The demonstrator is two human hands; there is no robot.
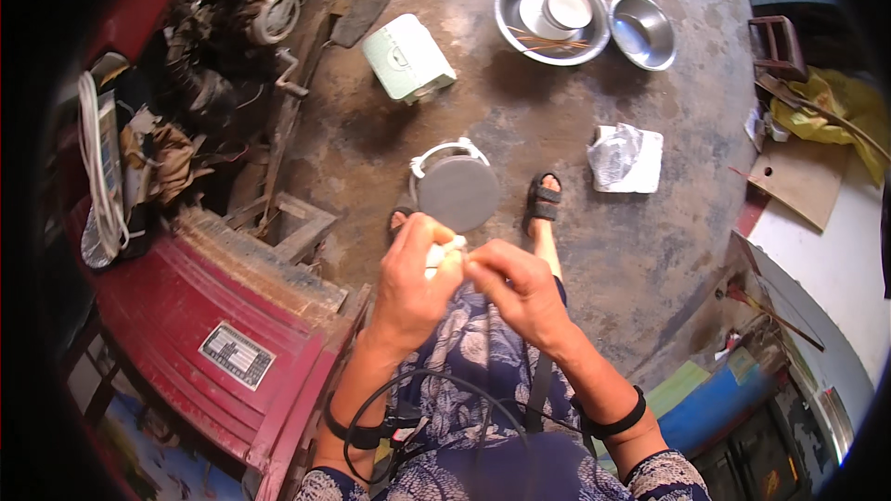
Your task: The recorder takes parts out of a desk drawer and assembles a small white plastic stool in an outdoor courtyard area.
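Observation:
My left hand [415,280] is closed around a small white piece [433,258], and part of it pokes out between thumb and fingers. Its exact kind I cannot make out. Close on the right, my right hand [522,291] has thumb and forefinger pinched together at the tips, right beside the left thumb. Whatever lies in that pinch is too small to see. Both hands are held above my lap, just this side of a round grey disc-topped object [457,193] with a white curved band, which is between my feet.
A metal basin [506,26] holding white bowls and thin brown sticks stands ahead, beside a smaller metal bowl [642,32]. A pale green box [408,57] and a white block with clear plastic [640,162] lie on the floor. Red machinery [186,315] flanks my left.

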